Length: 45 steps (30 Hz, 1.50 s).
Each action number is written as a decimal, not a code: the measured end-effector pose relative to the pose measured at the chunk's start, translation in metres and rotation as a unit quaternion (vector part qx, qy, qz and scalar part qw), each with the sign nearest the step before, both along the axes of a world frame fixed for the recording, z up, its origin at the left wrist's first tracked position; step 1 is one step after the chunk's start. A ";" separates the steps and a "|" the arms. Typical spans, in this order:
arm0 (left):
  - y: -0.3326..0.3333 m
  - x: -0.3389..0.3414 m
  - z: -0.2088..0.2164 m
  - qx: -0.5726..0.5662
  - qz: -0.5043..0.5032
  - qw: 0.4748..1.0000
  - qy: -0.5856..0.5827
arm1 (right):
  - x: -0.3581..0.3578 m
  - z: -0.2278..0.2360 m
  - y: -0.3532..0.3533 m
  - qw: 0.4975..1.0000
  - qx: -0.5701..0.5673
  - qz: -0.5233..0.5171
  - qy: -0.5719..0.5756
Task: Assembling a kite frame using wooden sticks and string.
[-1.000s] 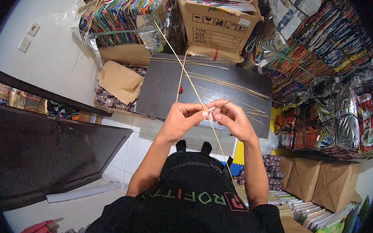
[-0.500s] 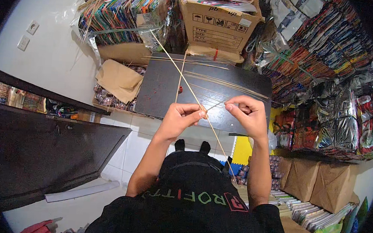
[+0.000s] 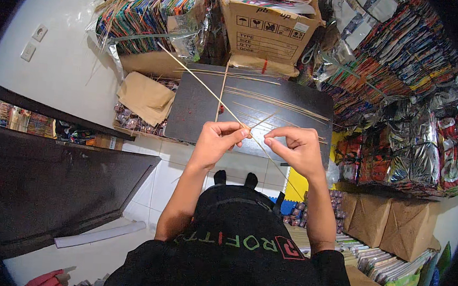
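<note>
Between the thumb and forefinger of my left hand is a long thin bamboo stick, slanting from the far left down to the near right. A short thin strip sticks out from the pinched spot toward the far right. My right hand is closed in a pinch just right of that spot, beside the stick's lower half. Anything between its fingertips is too fine to make out. Both hands are above the near edge of a dark low table.
More thin sticks lie across the table, near a small red object. A cardboard box stands behind it. Stacked colourful packets rise at the right, with brown paper parcels below. A dark door panel is at the left.
The stick has tilted, its far end swinging left. My right hand has come a little nearer and left, away from the short strip, which now points farther upward.
</note>
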<state>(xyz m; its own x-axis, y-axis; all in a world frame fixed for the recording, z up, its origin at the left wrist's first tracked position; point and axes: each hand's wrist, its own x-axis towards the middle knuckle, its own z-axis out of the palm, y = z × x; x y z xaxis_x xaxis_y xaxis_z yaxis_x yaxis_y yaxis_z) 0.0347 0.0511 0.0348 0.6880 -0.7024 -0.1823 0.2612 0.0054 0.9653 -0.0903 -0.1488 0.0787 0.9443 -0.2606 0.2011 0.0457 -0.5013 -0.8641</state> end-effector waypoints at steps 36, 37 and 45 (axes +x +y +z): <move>-0.010 -0.016 -0.016 -0.024 0.021 0.999 0.043 | 0.013 -0.014 0.017 0.962 -0.265 0.025 -0.056; -0.009 -0.015 -0.017 -0.023 0.022 0.999 0.043 | 0.013 -0.014 0.018 0.965 -0.256 0.024 -0.058; -0.005 -0.012 -0.021 -0.025 0.025 0.999 0.014 | 0.010 -0.011 0.017 0.973 -0.225 0.021 -0.033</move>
